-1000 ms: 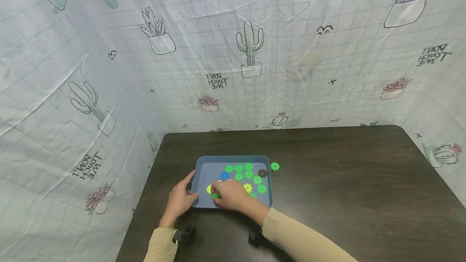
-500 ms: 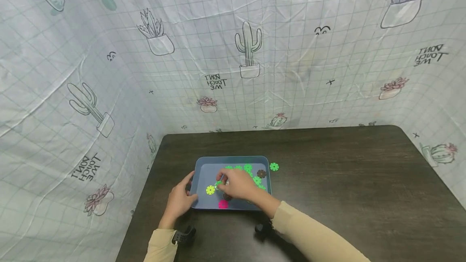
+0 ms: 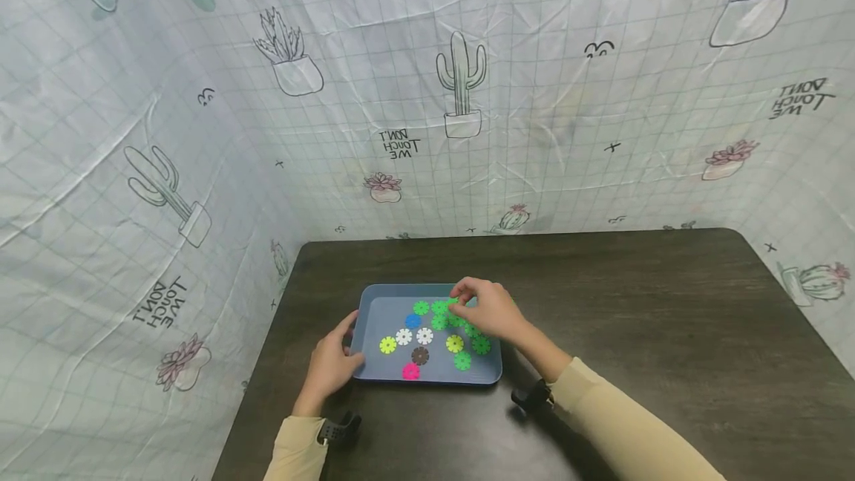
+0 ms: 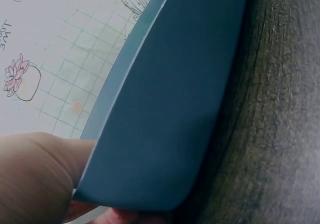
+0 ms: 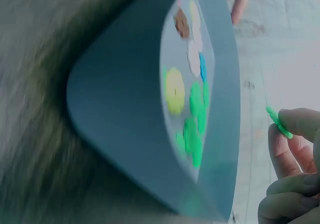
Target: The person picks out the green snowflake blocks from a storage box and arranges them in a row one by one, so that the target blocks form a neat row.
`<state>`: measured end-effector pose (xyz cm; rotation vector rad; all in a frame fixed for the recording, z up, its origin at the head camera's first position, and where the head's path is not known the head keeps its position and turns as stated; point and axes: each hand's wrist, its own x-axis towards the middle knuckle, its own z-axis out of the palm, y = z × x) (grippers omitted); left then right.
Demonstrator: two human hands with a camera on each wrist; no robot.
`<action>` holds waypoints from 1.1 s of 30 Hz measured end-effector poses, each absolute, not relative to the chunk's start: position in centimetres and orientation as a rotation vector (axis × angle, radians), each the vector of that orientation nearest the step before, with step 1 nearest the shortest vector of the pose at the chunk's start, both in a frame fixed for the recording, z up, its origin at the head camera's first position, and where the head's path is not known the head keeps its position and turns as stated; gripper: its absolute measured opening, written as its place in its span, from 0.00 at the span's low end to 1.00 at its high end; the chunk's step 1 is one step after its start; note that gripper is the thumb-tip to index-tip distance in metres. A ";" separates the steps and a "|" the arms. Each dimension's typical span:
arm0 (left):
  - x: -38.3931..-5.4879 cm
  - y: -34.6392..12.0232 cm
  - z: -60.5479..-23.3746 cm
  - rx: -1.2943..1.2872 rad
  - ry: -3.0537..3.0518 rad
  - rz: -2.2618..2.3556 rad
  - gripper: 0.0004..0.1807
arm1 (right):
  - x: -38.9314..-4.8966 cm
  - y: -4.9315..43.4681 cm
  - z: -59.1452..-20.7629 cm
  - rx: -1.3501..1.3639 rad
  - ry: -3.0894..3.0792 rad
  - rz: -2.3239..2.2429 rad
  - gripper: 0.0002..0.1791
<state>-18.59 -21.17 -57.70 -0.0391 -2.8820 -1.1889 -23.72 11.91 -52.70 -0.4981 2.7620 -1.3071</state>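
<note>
My left hand grips the left side of a blue-grey tray, its thumb over the rim in the left wrist view. Several small notched plastic discs lie in the tray: a blue disc, a pink disc, white, yellow, brown and many green ones. Over the tray's back right part, my right hand pinches a green notched disc between thumb and fingers, raised above the rim in the right wrist view. This hand hides the tray's back right corner and some discs.
The tray stands on a dark wooden table. Behind and beside the table hangs a white curtain printed with cacti. Black straps with wrist cameras sit on both wrists.
My right hand has moved from the tray's front left, up and rightward to its back right, carrying a green disc. White, blue and yellow discs are uncovered. The left hand stays on the tray.
</note>
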 end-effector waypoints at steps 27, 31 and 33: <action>-18.9 -20.7 -57.6 -0.006 -2.913 -1.148 0.45 | -25.3 23.5 -57.3 -0.065 2.952 -1.190 0.12; -18.9 -20.7 -57.5 -0.002 -2.917 -1.145 0.45 | -25.3 23.6 -57.8 -0.061 2.958 -1.143 0.12; -18.9 -20.7 -57.6 -0.004 -2.915 -1.143 0.45 | -25.4 23.7 -58.1 -0.054 2.964 -1.121 0.13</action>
